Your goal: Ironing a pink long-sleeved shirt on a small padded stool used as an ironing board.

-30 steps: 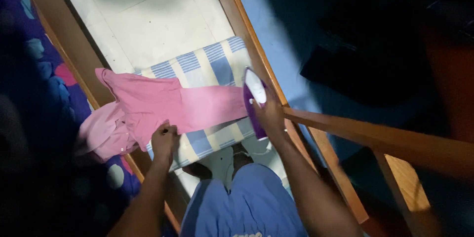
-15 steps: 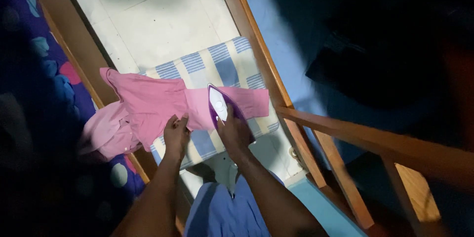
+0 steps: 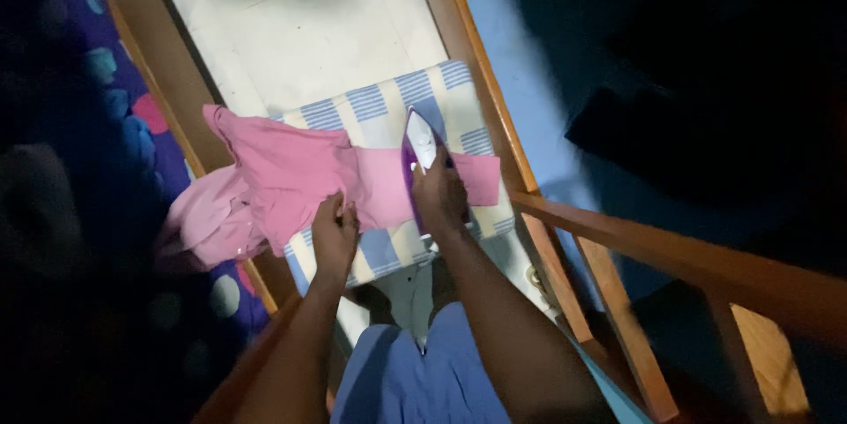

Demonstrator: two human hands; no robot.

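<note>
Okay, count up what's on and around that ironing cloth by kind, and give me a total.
Pink garment: 1
Purple and white iron: 1
Blue and cream checked cloth: 1
Hands: 2, the left hand on the garment, the right hand on the iron
Total: 5

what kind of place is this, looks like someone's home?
Most likely a bedroom at home. A pink shirt is being ironed with a purple iron on a checked cloth laid over a tiled floor, between wooden bed frames, with patterned bedding alongside.
</note>
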